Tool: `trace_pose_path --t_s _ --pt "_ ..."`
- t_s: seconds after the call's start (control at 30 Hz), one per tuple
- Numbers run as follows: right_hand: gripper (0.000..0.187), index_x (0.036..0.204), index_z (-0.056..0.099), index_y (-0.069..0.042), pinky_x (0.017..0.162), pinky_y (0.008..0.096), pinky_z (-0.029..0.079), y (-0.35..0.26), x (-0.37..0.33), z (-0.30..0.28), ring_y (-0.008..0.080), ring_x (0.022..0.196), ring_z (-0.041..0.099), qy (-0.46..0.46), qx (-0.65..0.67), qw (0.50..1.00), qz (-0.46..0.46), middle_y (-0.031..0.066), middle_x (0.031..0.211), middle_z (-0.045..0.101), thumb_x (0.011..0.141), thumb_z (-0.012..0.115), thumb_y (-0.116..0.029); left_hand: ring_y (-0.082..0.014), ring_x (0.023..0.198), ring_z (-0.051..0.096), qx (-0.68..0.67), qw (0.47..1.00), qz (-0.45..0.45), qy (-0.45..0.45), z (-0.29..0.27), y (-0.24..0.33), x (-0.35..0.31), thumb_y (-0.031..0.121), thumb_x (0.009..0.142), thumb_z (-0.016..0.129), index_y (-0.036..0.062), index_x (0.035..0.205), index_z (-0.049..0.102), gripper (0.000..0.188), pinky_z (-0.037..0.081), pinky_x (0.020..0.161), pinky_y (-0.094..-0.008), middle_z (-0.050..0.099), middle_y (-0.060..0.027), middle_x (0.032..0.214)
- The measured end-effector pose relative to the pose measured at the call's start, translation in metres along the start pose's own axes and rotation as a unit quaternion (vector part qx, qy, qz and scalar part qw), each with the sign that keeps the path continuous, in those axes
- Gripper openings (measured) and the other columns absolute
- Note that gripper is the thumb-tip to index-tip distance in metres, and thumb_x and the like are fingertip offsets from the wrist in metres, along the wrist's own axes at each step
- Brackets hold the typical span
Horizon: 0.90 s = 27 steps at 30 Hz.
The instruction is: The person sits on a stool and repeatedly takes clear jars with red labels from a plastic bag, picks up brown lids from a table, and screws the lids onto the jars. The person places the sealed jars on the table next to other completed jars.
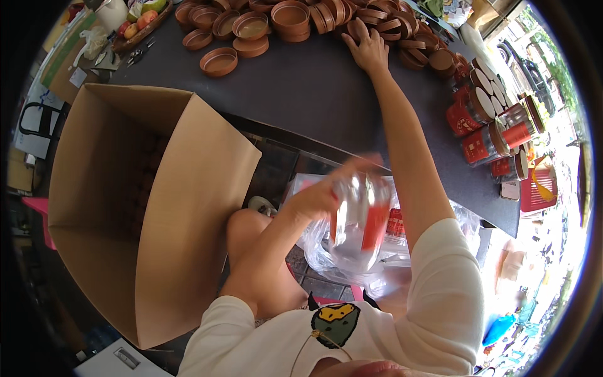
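My left hand (320, 195) is wrapped round a clear jar (361, 220) with a red label; both are smeared by motion. The jar is tilted in front of my body, below the table edge, and its mouth is bare of a lid as far as the blur shows. At the far side of the table my right hand (369, 50) lies on a pile of brown round lids (292, 17), fingers apart. Whether its fingertips touch one particular lid cannot be made out. Below the jar sits clear plastic wrapping (320, 251) with more red-labelled jars in it.
A deep open cardboard box (195, 220) stands at my left, its inside dark. Several lidded jars (483, 144) with red labels are grouped on the dark table (282, 94) at the right. A red basket (539, 188) is beyond them. A fruit basket (147, 25) rests far left.
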State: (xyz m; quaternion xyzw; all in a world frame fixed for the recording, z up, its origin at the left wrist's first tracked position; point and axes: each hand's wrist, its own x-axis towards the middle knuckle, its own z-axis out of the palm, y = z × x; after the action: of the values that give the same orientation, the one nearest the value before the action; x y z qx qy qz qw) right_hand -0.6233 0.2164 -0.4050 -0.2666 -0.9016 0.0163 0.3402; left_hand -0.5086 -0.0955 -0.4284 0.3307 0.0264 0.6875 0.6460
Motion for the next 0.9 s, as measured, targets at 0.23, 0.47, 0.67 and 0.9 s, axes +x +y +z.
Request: trace_pose_path --t_s 0.23,0.47,0.67,0.9 --pt "0.079 0.141 0.041 -0.024 0.097 0.0484 0.038 0.001 -0.010 -0.013 0.0380 0.115 0.046 -0.015 0.048 0.999 0.004 0.0212 0.121 0.049 0.073 0.067 -0.053 -0.0378 0.126 0.045 -0.033 0.960 0.229 0.157 -0.014 0.036 0.012 0.029 0.072 0.082 0.0233 0.147 0.026 0.093 0.043 0.101 -0.0546 0.048 -0.0121 0.136" --pt "0.072 0.126 0.052 -0.004 0.099 0.0420 0.040 0.013 -0.089 -0.088 0.0393 0.115 0.046 -0.092 0.077 0.993 0.022 0.0238 0.125 0.044 0.067 0.071 -0.040 -0.0258 0.125 0.048 -0.001 0.942 0.291 0.170 -0.003 0.040 0.012 0.031 0.074 0.080 0.0126 0.145 0.025 0.092 0.043 0.104 -0.0444 0.047 -0.0078 0.134" --pt "0.060 0.136 0.039 -0.005 0.096 0.0303 0.041 -0.013 -0.184 -0.190 0.0228 0.117 0.048 -0.051 0.620 0.758 0.195 0.0093 0.132 0.043 0.088 0.057 -0.036 -0.0241 0.119 0.052 0.022 0.932 0.291 0.216 0.006 0.022 0.002 0.036 0.082 0.070 0.0076 0.142 0.030 0.077 0.047 0.099 -0.0398 0.052 -0.0103 0.127" --pt "0.072 0.146 0.020 -0.002 0.111 0.0377 0.023 -0.086 -0.265 -0.235 0.0252 0.137 0.031 0.027 0.504 0.862 0.040 0.0175 0.144 0.035 0.097 0.043 -0.049 -0.0159 0.111 0.056 0.059 0.925 0.269 0.262 0.043 -0.020 0.005 0.044 0.085 0.066 0.0126 0.143 0.030 0.075 0.054 0.090 -0.0297 0.050 -0.0067 0.126"
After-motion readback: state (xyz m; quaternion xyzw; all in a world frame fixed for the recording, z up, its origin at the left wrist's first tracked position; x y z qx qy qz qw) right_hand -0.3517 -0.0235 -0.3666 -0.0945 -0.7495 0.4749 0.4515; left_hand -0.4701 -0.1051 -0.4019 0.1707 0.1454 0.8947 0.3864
